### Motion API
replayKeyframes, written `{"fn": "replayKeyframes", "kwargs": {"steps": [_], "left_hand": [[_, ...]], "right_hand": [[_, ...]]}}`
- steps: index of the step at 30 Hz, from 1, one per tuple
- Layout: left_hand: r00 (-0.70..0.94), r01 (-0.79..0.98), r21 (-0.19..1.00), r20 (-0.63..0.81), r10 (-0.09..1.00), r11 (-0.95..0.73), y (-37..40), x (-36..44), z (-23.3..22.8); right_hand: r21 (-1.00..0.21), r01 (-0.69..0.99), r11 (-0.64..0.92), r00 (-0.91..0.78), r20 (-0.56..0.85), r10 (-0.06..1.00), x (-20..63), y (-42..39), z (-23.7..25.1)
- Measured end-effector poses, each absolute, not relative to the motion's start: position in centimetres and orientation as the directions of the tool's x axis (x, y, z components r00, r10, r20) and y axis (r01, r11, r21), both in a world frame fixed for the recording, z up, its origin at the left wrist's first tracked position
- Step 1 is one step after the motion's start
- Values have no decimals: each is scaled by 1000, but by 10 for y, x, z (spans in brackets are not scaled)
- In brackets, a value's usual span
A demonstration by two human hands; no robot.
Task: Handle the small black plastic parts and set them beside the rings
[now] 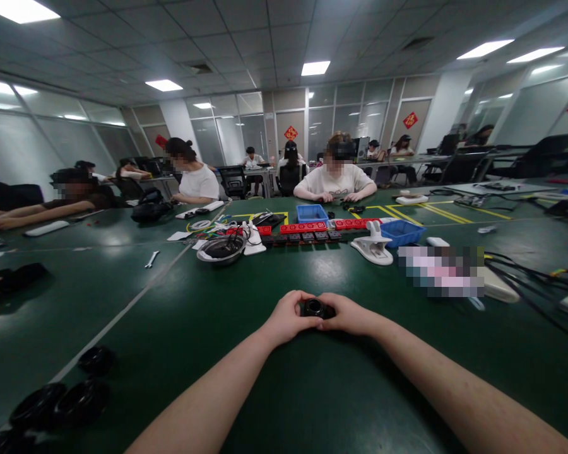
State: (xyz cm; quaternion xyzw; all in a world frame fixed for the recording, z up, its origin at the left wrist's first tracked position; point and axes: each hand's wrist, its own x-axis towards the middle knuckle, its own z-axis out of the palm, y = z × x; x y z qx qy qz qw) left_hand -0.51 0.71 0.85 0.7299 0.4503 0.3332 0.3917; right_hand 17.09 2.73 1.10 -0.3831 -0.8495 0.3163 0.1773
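Both hands meet on the green table point(246, 353): left hand point(288, 317) and right hand point(346, 314) pinch a small black round part point(315, 308) between their fingertips, a metal bowl point(221, 248) well beyond them.

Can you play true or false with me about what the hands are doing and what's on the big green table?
1. Both hands hold one small black round part. True; left hand, right hand.
2. The table is red. False: it is dark green.
3. A metal bowl sits far behind the hands. True.
4. The blue trays are by the person's elbows. False: they lie far across the table.
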Motion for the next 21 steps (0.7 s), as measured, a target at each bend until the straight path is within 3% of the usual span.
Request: {"fn": "replayKeyframes", "kwargs": {"steps": [21], "left_hand": [[331, 448, 841, 160, 930, -304, 6, -2, 7]], "right_hand": [[-719, 535, 444, -634, 5, 773, 172, 30, 8]]}}
